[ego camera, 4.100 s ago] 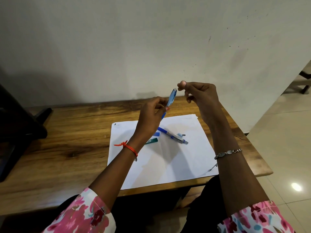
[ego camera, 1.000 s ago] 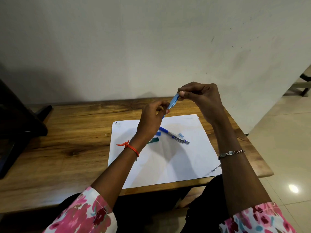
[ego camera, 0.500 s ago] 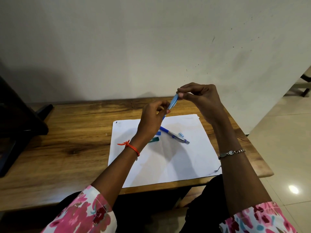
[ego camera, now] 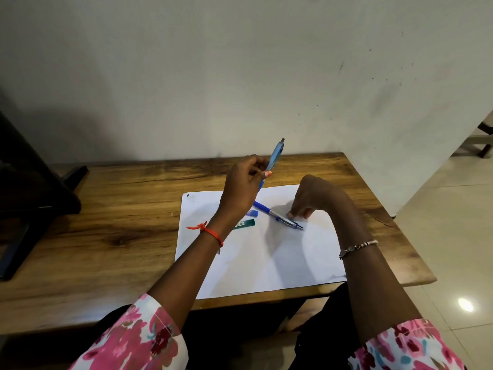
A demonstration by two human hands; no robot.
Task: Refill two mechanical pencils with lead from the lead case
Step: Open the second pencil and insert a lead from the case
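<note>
My left hand is shut on a light blue mechanical pencil, held tilted above the table with its uncapped metal end pointing up. My right hand is down on the white paper, fingers curled, fingertips touching the sheet beside the second pencil. That pencil is dark blue and silver and lies slantwise on the paper. What the fingertips pinch is hidden. The green lead case lies flat under my left wrist, a small blue piece just above it.
The paper lies on a wooden table set against a pale wall. A dark stand sits at the table's left end. Tiled floor lies to the right, past the table's edge.
My right hand left the top of the light blue pencil and dropped to the paper beside the second pencil. My left hand still holds the light blue pencil up.
</note>
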